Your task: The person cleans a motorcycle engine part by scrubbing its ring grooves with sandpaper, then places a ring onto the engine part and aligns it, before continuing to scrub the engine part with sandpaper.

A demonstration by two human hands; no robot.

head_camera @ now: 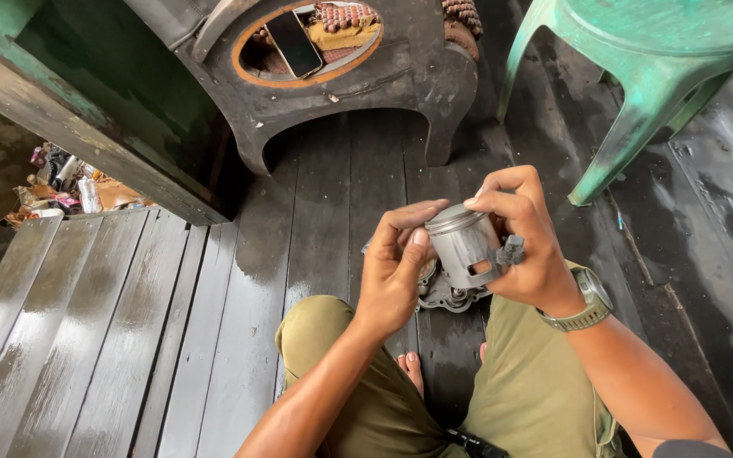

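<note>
Two hands meet a little right of the frame's centre, above the knees of a person seated in olive-green shorts (519, 399) on a dark wet plank floor (154, 339). The left hand (396, 267) has its fingers curled, thumb and fingertips pressed against the side of a grey metal piston (461, 246). The right hand (523, 242) grips the piston from the other side and from above, and also pinches a small dark scrap of abrasive pad (511, 249) against the skirt. A grey wristwatch (589, 301) sits on the right wrist.

The piston is a short cylinder held clear of the floor; its long axis runs nearly upright, tilted a little so the closed crown points to the upper left of the frame and the open skirt faces down toward the lap. A square cut-out shows low in its skirt. Just below it, between the knees, lies a grey cast metal engine part (444, 295). A bare toe shows beneath that.

Farther off, at the top centre, stands a dark arched stool (400, 85) with an orange-rimmed oval opening in its top; inside the opening lie a black phone (293, 42), a yellow block and rusty-looking chain. A green plastic chair (655, 76) fills the upper right. At the far left edge, below the floor's level, colourful crumpled wrappers and packets (65, 182) lie in a heap.
</note>
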